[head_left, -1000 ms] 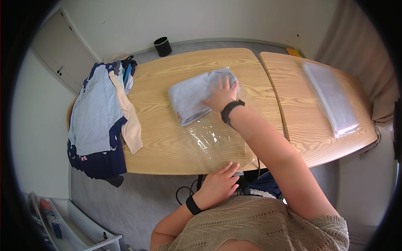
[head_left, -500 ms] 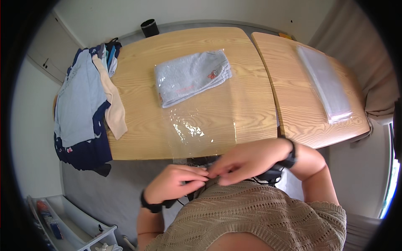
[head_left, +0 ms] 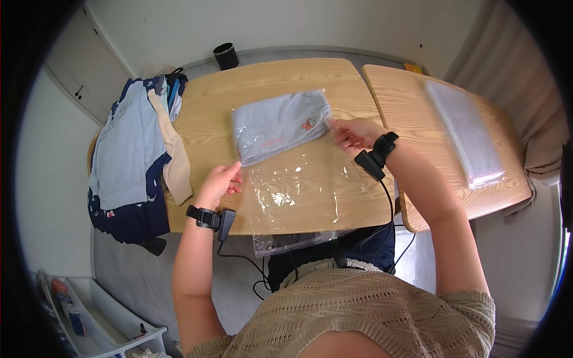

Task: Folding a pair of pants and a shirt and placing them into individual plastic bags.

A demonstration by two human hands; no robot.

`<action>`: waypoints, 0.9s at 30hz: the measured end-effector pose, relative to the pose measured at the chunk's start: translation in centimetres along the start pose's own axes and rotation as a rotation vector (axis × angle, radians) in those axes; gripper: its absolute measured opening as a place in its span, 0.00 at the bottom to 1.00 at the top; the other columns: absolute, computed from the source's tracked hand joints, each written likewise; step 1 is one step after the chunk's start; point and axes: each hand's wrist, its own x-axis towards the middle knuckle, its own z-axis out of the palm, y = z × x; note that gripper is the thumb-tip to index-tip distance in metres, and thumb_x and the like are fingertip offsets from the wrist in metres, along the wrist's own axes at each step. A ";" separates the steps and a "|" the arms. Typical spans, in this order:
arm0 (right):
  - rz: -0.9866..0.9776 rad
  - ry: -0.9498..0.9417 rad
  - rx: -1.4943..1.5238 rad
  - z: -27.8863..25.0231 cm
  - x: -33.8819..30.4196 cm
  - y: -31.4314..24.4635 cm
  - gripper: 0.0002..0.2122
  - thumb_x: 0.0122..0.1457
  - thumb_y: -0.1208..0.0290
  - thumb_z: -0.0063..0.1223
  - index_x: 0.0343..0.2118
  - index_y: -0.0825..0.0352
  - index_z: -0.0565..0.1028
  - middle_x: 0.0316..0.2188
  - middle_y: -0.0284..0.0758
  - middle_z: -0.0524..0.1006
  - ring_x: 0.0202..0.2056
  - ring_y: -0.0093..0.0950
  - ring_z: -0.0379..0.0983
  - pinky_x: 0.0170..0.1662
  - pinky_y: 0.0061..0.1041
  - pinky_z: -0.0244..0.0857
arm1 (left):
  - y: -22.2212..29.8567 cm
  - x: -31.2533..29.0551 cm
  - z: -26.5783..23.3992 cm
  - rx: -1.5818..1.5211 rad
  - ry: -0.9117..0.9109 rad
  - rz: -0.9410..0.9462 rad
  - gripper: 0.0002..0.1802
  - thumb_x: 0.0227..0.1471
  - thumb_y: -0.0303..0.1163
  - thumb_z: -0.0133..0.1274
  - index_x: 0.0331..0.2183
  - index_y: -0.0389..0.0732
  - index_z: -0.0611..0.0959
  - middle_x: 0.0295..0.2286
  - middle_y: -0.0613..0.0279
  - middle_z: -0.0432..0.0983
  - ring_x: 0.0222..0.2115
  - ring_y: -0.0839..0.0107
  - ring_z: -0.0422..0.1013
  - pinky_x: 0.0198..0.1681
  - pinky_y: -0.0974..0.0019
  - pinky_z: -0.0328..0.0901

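A folded light grey garment [head_left: 277,125] with a small character print near its right end lies inside a clear plastic bag [head_left: 298,203]. The bag's unfilled part stretches toward me, its end hanging over the table's near edge. My left hand [head_left: 222,181] is at the bag's left side, by the garment's near left corner, thumb and forefinger closed on the edge. My right hand [head_left: 358,134] is at the right side beside the print, slightly blurred, its fingers pinched at the bag's edge. Both wrists wear black straps with cabled modules.
Several garments [head_left: 128,152] are piled on the left of the wooden table [head_left: 209,89]. A stack of clear bags [head_left: 465,134] lies on the right-hand table [head_left: 400,107]. A black bin [head_left: 226,56] stands behind, and a white basket [head_left: 119,313] at lower left. Cables [head_left: 256,268] hang near my lap.
Both hands have moved from close together at the table's near edge, forward and apart to the two sides of the bag by the grey garment. The view has tilted slightly.
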 end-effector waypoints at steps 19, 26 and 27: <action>-0.165 0.139 -0.222 -4.5 -5.6 4.7 0.10 0.57 0.67 0.51 0.24 0.68 0.74 0.22 0.32 0.76 0.23 0.20 0.72 0.26 0.18 0.66 | 0.1 -0.8 2.3 0.132 -0.086 0.124 0.14 0.55 0.41 0.50 0.25 0.42 0.76 0.22 0.68 0.72 0.19 0.82 0.67 0.23 0.78 0.59; -0.349 0.315 -0.717 -6.6 -11.8 9.6 0.09 0.57 0.70 0.50 0.34 0.71 0.75 0.26 0.39 0.78 0.29 0.26 0.75 0.35 0.26 0.68 | -1.9 -5.1 4.7 0.336 -0.139 0.174 0.11 0.56 0.34 0.48 0.36 0.35 0.78 0.29 0.60 0.75 0.29 0.70 0.72 0.34 0.70 0.67; -0.477 0.419 -0.864 -5.8 -13.5 9.8 0.12 0.55 0.72 0.51 0.42 0.68 0.72 0.36 0.41 0.75 0.39 0.30 0.72 0.43 0.30 0.66 | -1.5 -6.4 5.7 0.556 0.082 0.570 0.13 0.55 0.29 0.46 0.43 0.38 0.75 0.38 0.58 0.73 0.39 0.65 0.69 0.42 0.66 0.65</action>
